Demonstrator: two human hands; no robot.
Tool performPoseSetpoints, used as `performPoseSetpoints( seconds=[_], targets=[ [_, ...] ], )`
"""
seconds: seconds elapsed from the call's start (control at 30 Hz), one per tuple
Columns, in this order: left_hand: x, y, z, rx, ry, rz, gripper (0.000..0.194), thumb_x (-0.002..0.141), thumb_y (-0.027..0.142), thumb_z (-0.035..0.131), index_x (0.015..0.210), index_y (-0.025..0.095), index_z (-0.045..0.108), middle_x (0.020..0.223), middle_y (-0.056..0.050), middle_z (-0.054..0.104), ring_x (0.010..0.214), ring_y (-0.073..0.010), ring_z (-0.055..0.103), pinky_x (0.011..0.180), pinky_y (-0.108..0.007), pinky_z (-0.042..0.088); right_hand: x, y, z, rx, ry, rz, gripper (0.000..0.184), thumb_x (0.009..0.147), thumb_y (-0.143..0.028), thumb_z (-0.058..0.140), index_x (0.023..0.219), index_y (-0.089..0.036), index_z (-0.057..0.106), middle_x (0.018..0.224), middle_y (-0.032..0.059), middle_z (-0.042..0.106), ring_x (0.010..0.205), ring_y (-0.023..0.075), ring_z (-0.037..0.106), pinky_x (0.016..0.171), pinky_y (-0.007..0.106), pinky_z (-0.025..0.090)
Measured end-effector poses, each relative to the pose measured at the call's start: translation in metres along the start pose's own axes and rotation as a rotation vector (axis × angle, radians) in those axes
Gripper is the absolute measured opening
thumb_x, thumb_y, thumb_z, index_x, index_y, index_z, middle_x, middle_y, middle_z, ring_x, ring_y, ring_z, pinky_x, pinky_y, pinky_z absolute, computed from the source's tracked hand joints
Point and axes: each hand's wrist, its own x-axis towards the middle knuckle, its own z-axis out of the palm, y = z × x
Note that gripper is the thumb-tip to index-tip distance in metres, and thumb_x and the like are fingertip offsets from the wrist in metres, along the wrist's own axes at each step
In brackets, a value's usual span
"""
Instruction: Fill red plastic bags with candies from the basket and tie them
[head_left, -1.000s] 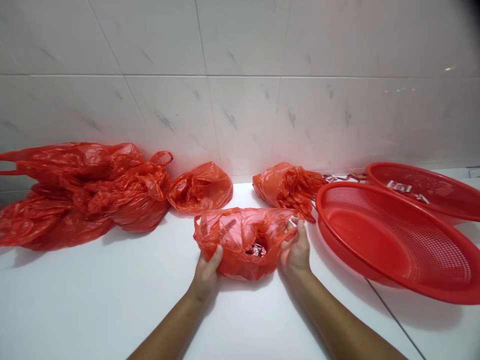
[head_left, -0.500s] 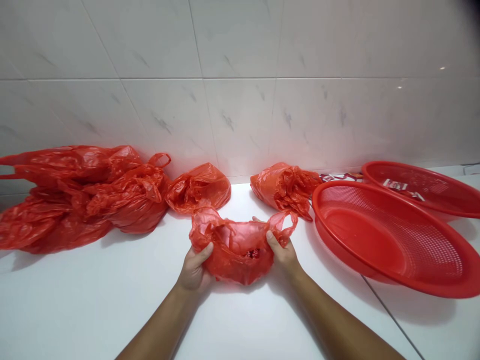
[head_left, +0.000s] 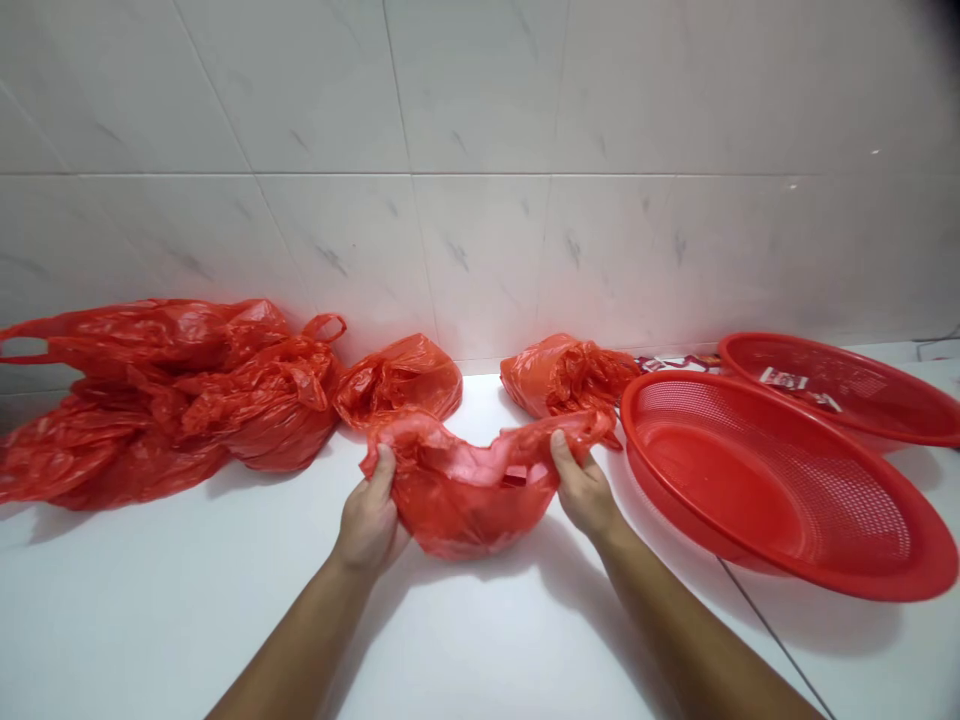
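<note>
A red plastic bag point(head_left: 472, 510) with loop handles is stretched between my two hands at the middle of the white table. Its mouth gapes toward me, and a small dark red item shows inside, too hidden to name. My left hand point(head_left: 369, 520) grips the bag's left side, thumb on top. On the other side my right hand point(head_left: 589, 492) pinches the gathered right handle part between thumb and fingers. Just behind lie two more bunched red bags, one at the left point(head_left: 405, 380) and one at the right point(head_left: 559, 375).
A heap of filled red plastic bags point(head_left: 262, 420) lies at the left against the tiled wall point(head_left: 480, 260). At the right stands a red plastic colander point(head_left: 720, 480). Behind it a second red basket point(head_left: 892, 395) holds small red-and-white packets point(head_left: 784, 378).
My hands have spread farther apart and drawn the bag wider. Its right handle part is pulled out to the right, and the item inside shows less.
</note>
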Motion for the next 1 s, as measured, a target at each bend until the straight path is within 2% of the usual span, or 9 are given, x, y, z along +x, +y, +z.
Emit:
performPoseSetpoints(
  seconds=[0.13,0.23,0.37,0.47,0.53,0.6,0.7,0.87,1.0],
  targets=[
    [-0.015,0.042,0.027,-0.017,0.077,0.297,0.039,0.097,0.043,0.077,0.127,0.018,0.075,0.129,-0.010,0.080,0.141,-0.0298,0.063,0.122,-0.042,0.052,0.000,-0.052,-0.002,-0.038,0.147,-0.192,0.051,0.096,-0.065,0.069,0.123,-0.023,0.078,0.129,0.0100,0.075,0.139,0.0334,0.061,0.117,0.052,0.053],
    [-0.026,0.054,0.039,-0.014,0.101,0.419,0.035,0.101,0.039,0.072,0.129,0.019,0.073,0.132,-0.007,0.078,0.145,-0.0274,0.060,0.123,-0.039,0.050,-0.002,-0.074,-0.003,0.014,0.067,-0.209,0.057,0.101,-0.069,0.058,0.131,-0.025,0.076,0.137,0.0094,0.072,0.143,0.0338,0.058,0.117,0.056,0.052],
    [-0.028,0.054,0.044,-0.014,0.067,0.342,0.036,0.102,0.042,0.070,0.126,0.016,0.074,0.129,-0.010,0.079,0.142,-0.0304,0.062,0.121,-0.042,0.052,-0.003,-0.091,0.002,0.134,-0.164,-0.137,0.066,0.103,-0.075,0.044,0.140,-0.028,0.071,0.122,0.0106,0.078,0.133,0.0350,0.067,0.106,0.060,0.055],
    [-0.024,0.049,0.042,-0.052,-0.008,0.299,0.037,0.102,0.049,0.067,0.126,0.021,0.075,0.129,-0.008,0.079,0.139,-0.0305,0.064,0.118,-0.043,0.055,-0.002,-0.095,0.008,0.166,-0.172,-0.136,0.070,0.101,-0.081,0.039,0.134,-0.028,0.071,0.085,0.0068,0.076,0.104,0.0317,0.078,0.093,0.055,0.059],
    [-0.021,0.042,0.037,-0.075,-0.083,0.209,0.042,0.102,0.056,0.063,0.122,0.021,0.076,0.123,-0.010,0.080,0.133,-0.0319,0.068,0.114,-0.046,0.057,0.000,-0.087,0.013,0.205,-0.170,-0.080,0.071,0.098,-0.085,0.040,0.117,-0.025,0.072,0.057,-0.0022,0.056,0.067,0.0240,0.073,0.077,0.046,0.061],
    [-0.019,0.028,0.030,-0.079,-0.181,0.048,0.051,0.100,0.066,0.060,0.114,0.019,0.076,0.104,-0.011,0.081,0.120,-0.0338,0.074,0.110,-0.051,0.058,0.003,-0.068,0.016,0.298,-0.174,0.036,0.066,0.095,-0.087,0.046,0.098,-0.025,0.067,0.048,-0.0106,0.032,0.039,0.0130,0.045,0.057,0.034,0.055],
    [-0.018,-0.003,0.017,-0.072,-0.261,-0.088,0.050,0.096,0.071,0.064,0.099,0.021,0.070,0.067,0.000,0.067,0.083,-0.0261,0.078,0.101,-0.051,0.061,0.005,-0.028,0.018,0.430,-0.152,0.218,0.052,0.090,-0.077,0.064,0.092,-0.025,0.057,0.053,-0.0140,0.023,0.040,0.0062,0.014,0.040,0.020,0.027],
    [-0.021,-0.045,0.000,0.173,-0.293,-0.096,0.050,0.086,0.066,0.081,0.079,0.021,0.060,0.062,0.005,0.056,0.055,-0.0119,0.055,0.064,-0.028,0.052,-0.004,0.027,0.022,0.398,-0.147,0.362,0.040,0.071,-0.036,0.074,0.106,-0.023,0.059,0.062,-0.0120,0.037,0.049,0.0068,0.024,0.046,0.018,0.023],
    [-0.031,-0.055,-0.003,0.394,-0.235,0.026,0.034,0.081,0.039,0.092,0.085,0.019,0.065,0.070,0.002,0.065,0.063,-0.0142,0.058,0.064,-0.027,0.047,-0.017,0.043,0.029,0.186,-0.253,0.408,0.029,0.080,-0.040,0.068,0.101,-0.022,0.061,0.066,-0.0093,0.042,0.051,0.0088,0.032,0.046,0.021,0.028]
  ],
)
